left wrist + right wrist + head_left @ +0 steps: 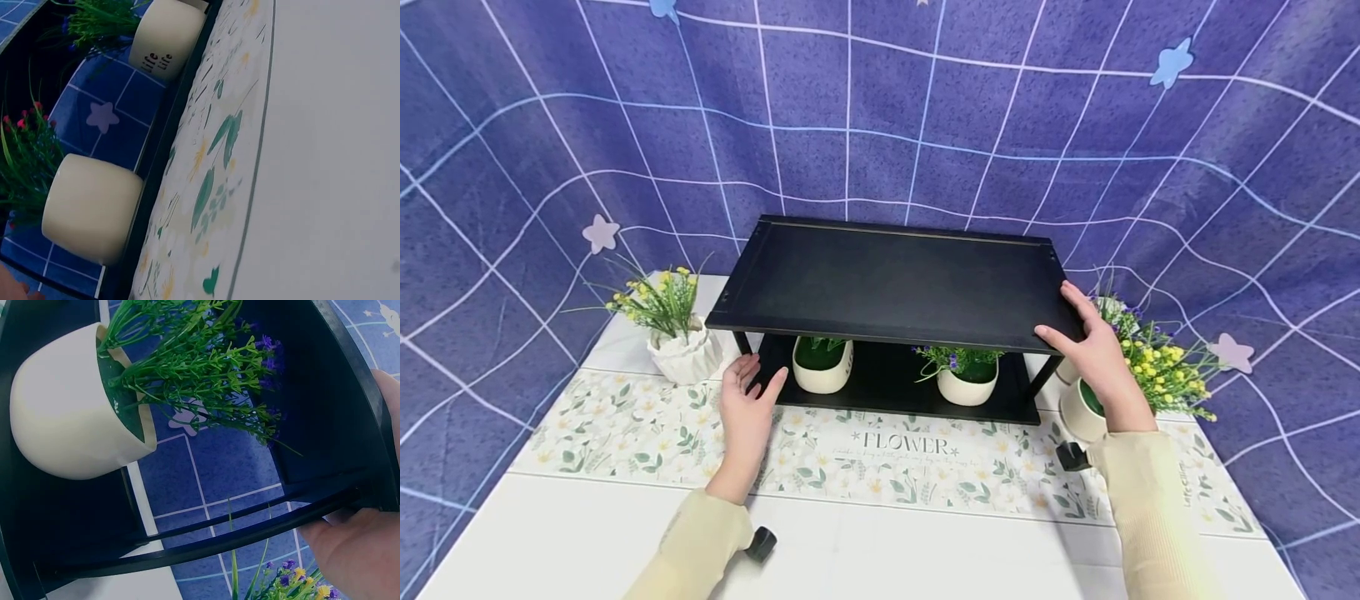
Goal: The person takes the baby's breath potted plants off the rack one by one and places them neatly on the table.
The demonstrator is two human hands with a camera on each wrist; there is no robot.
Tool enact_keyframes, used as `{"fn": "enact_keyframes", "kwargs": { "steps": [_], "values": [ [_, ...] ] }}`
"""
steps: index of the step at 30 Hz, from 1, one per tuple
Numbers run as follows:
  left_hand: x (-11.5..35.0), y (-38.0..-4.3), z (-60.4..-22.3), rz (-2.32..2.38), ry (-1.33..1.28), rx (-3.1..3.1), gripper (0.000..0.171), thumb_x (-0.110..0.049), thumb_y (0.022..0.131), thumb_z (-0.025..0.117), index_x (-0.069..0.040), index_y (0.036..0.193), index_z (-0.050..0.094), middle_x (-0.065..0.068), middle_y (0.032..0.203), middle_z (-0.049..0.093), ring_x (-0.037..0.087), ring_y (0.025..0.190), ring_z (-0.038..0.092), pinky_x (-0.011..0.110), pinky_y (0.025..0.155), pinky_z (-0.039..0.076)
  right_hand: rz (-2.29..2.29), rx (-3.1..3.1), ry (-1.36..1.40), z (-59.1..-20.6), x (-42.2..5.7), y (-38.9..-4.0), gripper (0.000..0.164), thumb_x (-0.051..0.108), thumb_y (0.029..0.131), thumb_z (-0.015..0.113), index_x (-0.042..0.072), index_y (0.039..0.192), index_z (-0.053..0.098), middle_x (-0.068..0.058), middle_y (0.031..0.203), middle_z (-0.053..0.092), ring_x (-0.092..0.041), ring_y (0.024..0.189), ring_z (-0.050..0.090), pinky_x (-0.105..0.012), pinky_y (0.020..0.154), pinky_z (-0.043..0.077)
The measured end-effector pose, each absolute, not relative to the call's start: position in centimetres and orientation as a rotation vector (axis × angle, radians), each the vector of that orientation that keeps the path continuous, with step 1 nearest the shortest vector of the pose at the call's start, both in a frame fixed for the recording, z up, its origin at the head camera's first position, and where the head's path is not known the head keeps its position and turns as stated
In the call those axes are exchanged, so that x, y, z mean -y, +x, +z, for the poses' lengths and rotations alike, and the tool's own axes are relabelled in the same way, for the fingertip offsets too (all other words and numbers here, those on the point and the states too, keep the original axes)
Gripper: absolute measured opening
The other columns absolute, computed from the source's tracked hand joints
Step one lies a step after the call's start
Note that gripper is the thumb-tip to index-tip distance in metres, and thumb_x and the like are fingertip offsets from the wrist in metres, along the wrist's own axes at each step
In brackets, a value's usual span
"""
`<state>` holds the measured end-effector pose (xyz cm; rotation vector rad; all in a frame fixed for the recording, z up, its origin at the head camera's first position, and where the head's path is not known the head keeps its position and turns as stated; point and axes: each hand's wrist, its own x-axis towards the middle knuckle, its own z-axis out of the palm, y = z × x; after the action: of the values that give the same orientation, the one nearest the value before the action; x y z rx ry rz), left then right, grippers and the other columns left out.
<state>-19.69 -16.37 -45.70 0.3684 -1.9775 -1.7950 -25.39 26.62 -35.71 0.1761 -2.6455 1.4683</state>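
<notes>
A two-tier black shelf (pixel 895 283) stands on the table. My right hand (pixel 1101 358) holds the front right corner of its top board, thumb by the front edge and fingers along the side; the right wrist view shows the palm against that corner. Beside the shelf's left front post is my left hand (pixel 748 412), thumb spread from loosely bent fingers. On the lower board sit two potted plants in cream pots: a left pot (pixel 822 375) and a right pot (pixel 967 386) with purple flowers (pixel 269 359). The top board hides much of their leaves.
Left of the shelf stands a white textured pot (pixel 685 354) with yellow flowers. On the right, close to my right forearm, are potted flowers, including a cream pot (pixel 1081 412). A floral runner (pixel 895 462) lies across the white table; a blue grid curtain (pixel 880 108) hangs behind.
</notes>
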Motion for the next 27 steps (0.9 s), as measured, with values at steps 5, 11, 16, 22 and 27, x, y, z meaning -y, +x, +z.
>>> {"fn": "enact_keyframes", "kwargs": {
  "steps": [5,11,16,22,27],
  "values": [
    [15.7,-20.0,-46.2,-1.755,0.343,2.068,0.064,-0.014,0.088,0.071,0.005,0.139,0.038,0.022,0.144,0.043,0.036,0.136,0.041,0.053,0.111,0.035,1.459,2.652,0.175,-35.6,-26.6,-25.5,0.080,0.034,0.091,0.068,0.019,0.156,0.023,0.001,0.164,0.015,-0.029,0.151,0.012,-0.051,0.120,0.015],
    [14.8,-20.5,-46.9,-1.697,0.332,2.196,0.069,-0.021,0.087,0.073,0.001,0.142,0.039,0.019,0.147,0.042,0.032,0.137,0.041,0.050,0.110,0.037,1.448,2.655,0.172,-35.7,-26.7,-25.5,0.080,0.034,0.091,0.067,0.019,0.155,0.023,0.002,0.164,0.015,-0.030,0.151,0.013,-0.051,0.120,0.016],
    [13.9,-21.0,-47.0,-1.651,0.340,2.256,0.073,-0.023,0.085,0.075,0.000,0.143,0.038,0.019,0.147,0.043,0.032,0.137,0.041,0.048,0.109,0.039,1.453,2.640,0.181,-35.8,-26.7,-25.6,0.079,0.033,0.091,0.068,0.018,0.155,0.025,0.002,0.164,0.016,-0.028,0.151,0.013,-0.050,0.120,0.016],
    [13.1,-21.6,-47.3,-1.598,0.345,2.302,0.079,-0.022,0.082,0.077,0.001,0.145,0.036,0.020,0.148,0.042,0.031,0.138,0.041,0.047,0.109,0.041,1.472,2.628,0.186,-36.0,-26.7,-25.6,0.079,0.032,0.091,0.068,0.017,0.155,0.025,0.001,0.164,0.016,-0.027,0.151,0.013,-0.050,0.120,0.016],
    [12.7,-22.2,-47.8,-1.570,0.316,2.298,0.079,-0.023,0.080,0.079,0.000,0.144,0.038,0.019,0.145,0.044,0.031,0.134,0.044,0.047,0.108,0.041,1.473,2.625,0.189,-36.0,-26.7,-25.6,0.078,0.032,0.091,0.068,0.016,0.155,0.026,0.002,0.164,0.016,-0.026,0.151,0.012,-0.050,0.121,0.015]
  ]
}}
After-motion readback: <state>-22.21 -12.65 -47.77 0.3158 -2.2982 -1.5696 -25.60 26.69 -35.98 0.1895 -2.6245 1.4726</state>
